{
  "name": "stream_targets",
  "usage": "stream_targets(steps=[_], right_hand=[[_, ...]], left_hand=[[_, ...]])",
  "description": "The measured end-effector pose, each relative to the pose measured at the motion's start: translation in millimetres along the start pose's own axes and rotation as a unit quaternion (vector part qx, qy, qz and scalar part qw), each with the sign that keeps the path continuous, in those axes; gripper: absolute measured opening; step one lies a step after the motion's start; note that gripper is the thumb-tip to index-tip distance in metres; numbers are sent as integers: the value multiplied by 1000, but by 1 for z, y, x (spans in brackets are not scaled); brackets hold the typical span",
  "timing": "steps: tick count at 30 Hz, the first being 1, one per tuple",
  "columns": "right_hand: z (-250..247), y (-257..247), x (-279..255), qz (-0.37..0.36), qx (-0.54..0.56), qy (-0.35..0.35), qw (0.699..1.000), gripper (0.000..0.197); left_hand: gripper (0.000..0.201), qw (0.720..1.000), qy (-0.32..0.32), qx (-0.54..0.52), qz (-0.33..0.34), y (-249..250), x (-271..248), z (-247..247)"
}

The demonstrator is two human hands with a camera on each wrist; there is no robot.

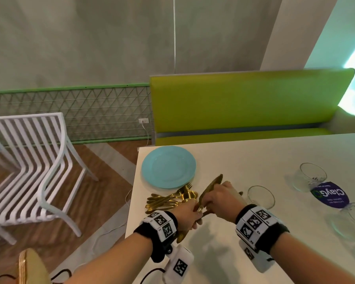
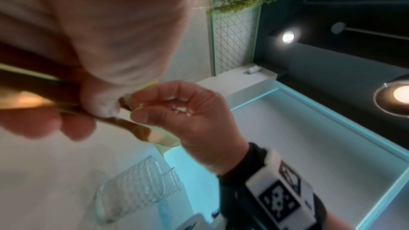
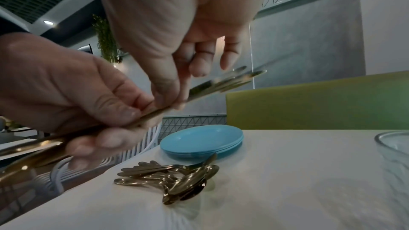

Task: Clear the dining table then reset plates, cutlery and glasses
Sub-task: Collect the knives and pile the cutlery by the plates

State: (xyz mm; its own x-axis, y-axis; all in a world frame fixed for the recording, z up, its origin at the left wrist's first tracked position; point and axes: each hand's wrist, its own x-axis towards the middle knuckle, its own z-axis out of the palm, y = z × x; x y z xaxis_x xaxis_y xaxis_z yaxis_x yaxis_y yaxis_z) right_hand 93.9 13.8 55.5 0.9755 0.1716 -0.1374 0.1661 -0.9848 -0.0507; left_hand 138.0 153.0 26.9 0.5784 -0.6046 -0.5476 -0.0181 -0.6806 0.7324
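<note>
A bundle of gold knives (image 1: 211, 186) is held above the white table (image 1: 254, 158), blades pointing up and away. My left hand (image 1: 194, 215) grips the handles from below. My right hand (image 1: 208, 201) pinches the bundle near its middle, thumb against fingers; the right wrist view shows the blades (image 3: 223, 83) fanned out past my fingertips (image 3: 199, 71). A pile of gold spoons and forks (image 1: 169, 198) lies on the table by its left edge. Just beyond it sits a stack of light blue plates (image 1: 168, 167). Three clear glasses (image 1: 260, 196) (image 1: 313, 179) (image 1: 351, 220) stand to the right.
A round purple sticker (image 1: 329, 194) lies between the glasses. White slatted chairs (image 1: 39, 160) stand on the wooden floor to the left. A green bench (image 1: 244, 103) runs along the table's far side. The table's left edge is right beside the cutlery pile.
</note>
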Motion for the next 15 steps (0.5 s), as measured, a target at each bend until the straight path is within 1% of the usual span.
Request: stream_targets(steps=[2, 5, 6, 11, 15], right_hand=[[2, -4, 1, 13, 15, 17, 1000, 26], [2, -7, 0, 29, 49, 22, 998, 27], [3, -9, -1, 32, 58, 19, 998, 28], [14, -17, -1, 60, 90, -3, 994, 28], [27, -19, 0, 83, 108, -14, 991, 27]], left_hand=[[20, 998, 0, 66, -4, -11, -3, 1], [43, 986, 3, 165, -15, -35, -5, 0], [47, 982, 2, 189, -17, -44, -6, -1], [39, 964, 14, 265, -11, -80, -1, -5], [41, 960, 29, 277, 11, -97, 10, -8]])
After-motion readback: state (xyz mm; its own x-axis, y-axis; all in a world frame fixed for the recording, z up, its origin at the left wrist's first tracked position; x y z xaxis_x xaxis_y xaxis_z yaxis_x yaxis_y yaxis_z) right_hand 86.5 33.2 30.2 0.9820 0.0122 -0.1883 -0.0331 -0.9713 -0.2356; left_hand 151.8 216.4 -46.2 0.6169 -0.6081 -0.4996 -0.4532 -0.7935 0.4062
